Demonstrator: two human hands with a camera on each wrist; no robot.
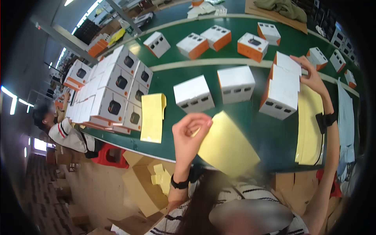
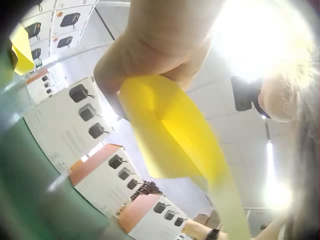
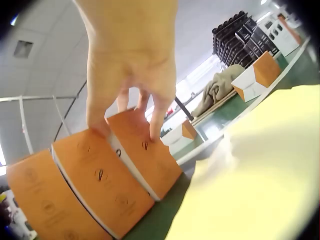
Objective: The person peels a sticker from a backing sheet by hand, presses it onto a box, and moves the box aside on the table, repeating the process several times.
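My left hand (image 1: 187, 133) pinches a corner of a yellow sheet (image 1: 229, 147) between thumb and fingers, over the table's near edge. In the left wrist view the sheet (image 2: 175, 135) hangs curved below the hand. At the right, my right hand (image 1: 313, 78) grips the farthest of three white-and-orange boxes (image 1: 288, 62) standing in a row. The right wrist view shows its thumb and fingers spread over that box's orange side (image 3: 145, 150), with the other two boxes (image 3: 95, 175) pressed up against it. Two more white boxes (image 1: 236, 84) stand in the middle, between the hands.
A stacked block of boxes (image 1: 113, 90) fills the table's left side, with a yellow sheet (image 1: 152, 117) beside it. More yellow sheets (image 1: 309, 125) lie at the right edge. Several boxes (image 1: 252, 47) sit on the green strip behind. Below is an open carton (image 1: 145, 184); another person (image 1: 64, 129) sits left.
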